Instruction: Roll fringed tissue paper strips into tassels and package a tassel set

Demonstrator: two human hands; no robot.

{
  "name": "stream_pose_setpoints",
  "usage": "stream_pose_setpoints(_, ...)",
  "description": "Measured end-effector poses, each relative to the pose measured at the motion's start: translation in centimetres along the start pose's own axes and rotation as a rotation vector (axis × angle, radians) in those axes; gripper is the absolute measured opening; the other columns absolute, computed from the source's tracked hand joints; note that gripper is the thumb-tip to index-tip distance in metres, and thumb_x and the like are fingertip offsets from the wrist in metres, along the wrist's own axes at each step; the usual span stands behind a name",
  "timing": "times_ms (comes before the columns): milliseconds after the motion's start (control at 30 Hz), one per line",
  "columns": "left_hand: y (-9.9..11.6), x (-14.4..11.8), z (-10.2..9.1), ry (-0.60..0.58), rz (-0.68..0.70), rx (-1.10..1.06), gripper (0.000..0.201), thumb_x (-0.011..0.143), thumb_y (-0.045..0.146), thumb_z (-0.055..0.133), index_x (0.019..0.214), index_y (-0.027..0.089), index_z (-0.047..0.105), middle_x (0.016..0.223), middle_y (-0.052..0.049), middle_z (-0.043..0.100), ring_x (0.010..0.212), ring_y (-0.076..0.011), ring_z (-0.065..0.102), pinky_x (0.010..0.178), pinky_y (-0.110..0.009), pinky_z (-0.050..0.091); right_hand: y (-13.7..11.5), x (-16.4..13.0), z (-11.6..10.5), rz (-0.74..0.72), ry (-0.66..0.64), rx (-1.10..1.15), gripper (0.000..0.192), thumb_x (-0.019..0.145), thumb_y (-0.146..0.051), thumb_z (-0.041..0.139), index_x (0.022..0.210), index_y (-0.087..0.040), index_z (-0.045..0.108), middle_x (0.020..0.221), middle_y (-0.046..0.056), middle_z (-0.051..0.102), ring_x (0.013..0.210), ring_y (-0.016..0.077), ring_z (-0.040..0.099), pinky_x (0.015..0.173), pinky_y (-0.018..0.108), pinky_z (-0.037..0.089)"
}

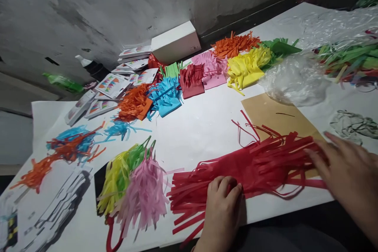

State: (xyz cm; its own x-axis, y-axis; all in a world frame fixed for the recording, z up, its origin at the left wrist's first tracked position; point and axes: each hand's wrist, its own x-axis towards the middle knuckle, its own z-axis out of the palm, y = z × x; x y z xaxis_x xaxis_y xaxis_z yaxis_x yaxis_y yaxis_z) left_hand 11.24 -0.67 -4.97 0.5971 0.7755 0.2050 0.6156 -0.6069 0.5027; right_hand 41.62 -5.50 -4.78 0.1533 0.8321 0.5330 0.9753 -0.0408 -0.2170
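A sheet of red tissue paper [243, 167] lies along the front of the table, with both ends cut into long fringe strips. My left hand [222, 199] rests on its near left part, fingers curled closed and pressing the paper down. Over the right end of the fringe is my right hand [345, 161], its fingers spread and touching the strips. Thin red offcut strips [251, 126] lie behind the sheet. Under its right side a brown paper sheet [277, 114] shows in part.
Left of the red sheet lie yellow [115, 177] and pink tassels [144, 193]. Folded fringed bundles, including a blue one [167, 98] and a yellow one [246, 69], line the back. A white box [177, 41], printed packs [113, 86] and clear plastic [295, 78] stand around.
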Motion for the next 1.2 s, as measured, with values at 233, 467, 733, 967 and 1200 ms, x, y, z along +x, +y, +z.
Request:
stream_pose_setpoints(233,0.0,-0.3,0.9,0.103,0.058,-0.001,0.018,0.093,0.007,0.057,0.102,0.019,0.066,0.108,-0.009,0.072,0.1,-0.0259,0.06,0.091,-0.043,0.047,-7.9,-0.3,1.4,-0.536,-0.171,0.36,0.03,0.099,-0.01,0.048,0.124,-0.011,0.065,0.121,0.014,0.073,0.121,0.0288,0.063,0.11,0.049,0.042)
stream_pose_setpoints(467,-0.9,-0.6,0.0,0.01,0.039,-0.016,0.023,0.097,0.006,0.046,0.104,0.019,0.063,0.105,-0.008,0.076,0.094,-0.0234,0.066,0.087,-0.039,0.049,-8.0,-0.7,3.6,-0.409,-0.25,0.503,0.025,0.101,-0.01,0.044,0.108,-0.017,0.067,0.098,0.007,0.075,0.098,0.0215,0.068,0.095,0.041,0.05)
stream_pose_setpoints(733,-1.3,5.4,-2.9,-0.288,-0.389,0.216,0.025,0.102,0.017,0.048,0.082,0.02,0.062,0.081,-0.006,0.073,0.07,-0.023,0.067,0.06,-0.03,0.039,-8.9,2.8,5.5,-0.184,-0.335,0.213,0.029,0.102,-0.017,0.044,0.075,-0.021,0.056,0.061,0.002,0.06,0.055,0.0199,0.059,0.052,0.032,0.039)
stream_pose_setpoints(967,-1.8,6.9,-2.2,-0.307,-0.451,0.303,0.023,0.101,0.022,0.052,0.081,0.02,0.062,0.078,-0.007,0.074,0.068,-0.0231,0.067,0.057,-0.03,0.029,-9.4,4.2,4.6,-0.329,-0.246,0.158,0.022,0.096,-0.009,0.049,0.106,-0.014,0.068,0.105,0.015,0.072,0.1,0.0299,0.065,0.094,0.046,0.046)
stream_pose_setpoints(1200,-1.9,6.1,-2.2,-0.251,-0.43,0.292,0.017,0.101,0.02,0.05,0.091,0.02,0.064,0.083,-0.006,0.073,0.072,-0.0222,0.067,0.061,-0.031,0.04,-9.5,2.2,5.7,-0.574,-0.178,0.243,0.034,0.089,0.001,0.045,0.104,-0.008,0.074,0.102,0.015,0.075,0.097,0.0276,0.065,0.102,0.045,0.042)
